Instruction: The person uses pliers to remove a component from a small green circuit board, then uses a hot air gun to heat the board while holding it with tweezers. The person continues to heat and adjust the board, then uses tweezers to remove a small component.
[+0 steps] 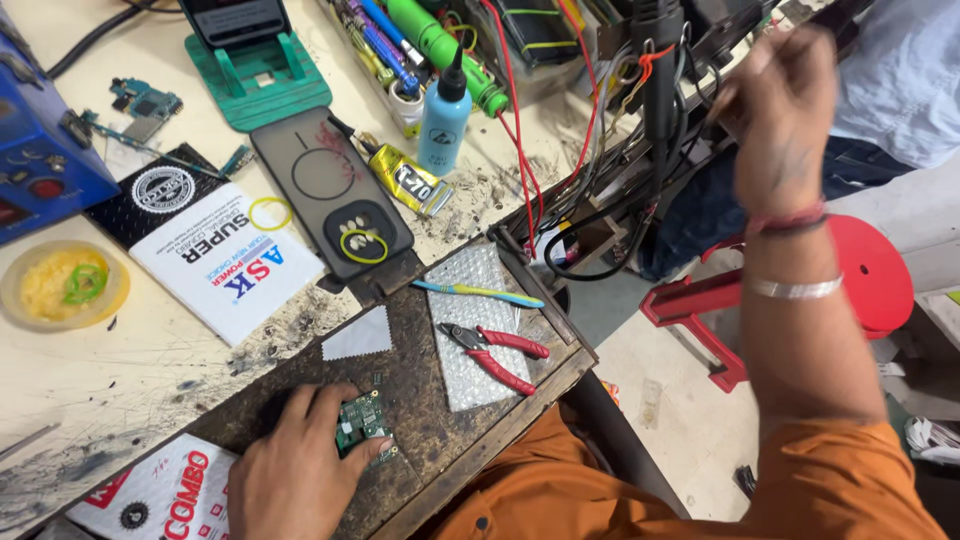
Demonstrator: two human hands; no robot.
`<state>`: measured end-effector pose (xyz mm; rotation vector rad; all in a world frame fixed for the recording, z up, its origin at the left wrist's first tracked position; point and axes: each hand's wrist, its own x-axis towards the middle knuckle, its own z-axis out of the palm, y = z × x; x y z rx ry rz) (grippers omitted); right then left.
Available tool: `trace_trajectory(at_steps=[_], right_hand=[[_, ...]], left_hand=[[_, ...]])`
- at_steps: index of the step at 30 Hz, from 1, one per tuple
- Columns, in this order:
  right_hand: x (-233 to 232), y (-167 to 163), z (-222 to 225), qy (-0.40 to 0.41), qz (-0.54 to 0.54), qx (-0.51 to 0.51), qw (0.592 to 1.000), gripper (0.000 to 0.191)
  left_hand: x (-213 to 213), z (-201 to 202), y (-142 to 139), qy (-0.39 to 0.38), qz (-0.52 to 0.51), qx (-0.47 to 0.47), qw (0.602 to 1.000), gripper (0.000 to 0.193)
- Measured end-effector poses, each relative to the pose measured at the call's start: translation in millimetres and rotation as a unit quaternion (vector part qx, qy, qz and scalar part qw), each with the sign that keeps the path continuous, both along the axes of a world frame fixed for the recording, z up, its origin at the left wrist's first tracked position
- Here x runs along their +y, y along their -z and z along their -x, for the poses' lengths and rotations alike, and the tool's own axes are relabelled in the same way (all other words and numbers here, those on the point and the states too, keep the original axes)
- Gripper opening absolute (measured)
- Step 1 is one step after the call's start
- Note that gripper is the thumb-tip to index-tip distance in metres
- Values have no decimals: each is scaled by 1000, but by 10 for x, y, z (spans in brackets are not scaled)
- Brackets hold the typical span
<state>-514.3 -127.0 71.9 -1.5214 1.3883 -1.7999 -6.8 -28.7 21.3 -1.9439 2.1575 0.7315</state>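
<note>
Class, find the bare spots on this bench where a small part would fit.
Bare wood lies between the cloth square and the circuit board under the left hand. Pale bench below the yellow dish is free. The far edge by the blue bottle is crowded.

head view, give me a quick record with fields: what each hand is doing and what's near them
left hand: pressing a green circuit board onto the dark mat
right hand: raised at the cables, blurred, grip unclear
near left: red pliers on bubble wrap, tweezers, white cloth
behind: phone case, glue tube, blue bottle
</note>
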Motion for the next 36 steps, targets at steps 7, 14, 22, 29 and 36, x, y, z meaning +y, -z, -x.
trace_trajectory(at_steps=[7, 14, 22, 29, 36], right_hand=[[-768, -246, 634, 52, 43, -37, 997, 14], [-181, 477, 39, 127, 31, 59, 990, 17], [-730, 82, 531, 22, -37, -228, 973, 39], [-876, 51, 287, 115, -54, 3, 992, 80], [-911, -149, 349, 310, -243, 303, 868, 105]], left_hand=[[-66, -14, -12, 6, 6, -1, 1000, 69], [-21, -45, 77, 1, 5, -7, 1000, 61], [-29, -20, 20, 6, 26, 27, 999, 61], [-47, -22, 26, 9, 33, 49, 998, 61], [-50, -20, 87, -3, 41, 65, 997, 58]])
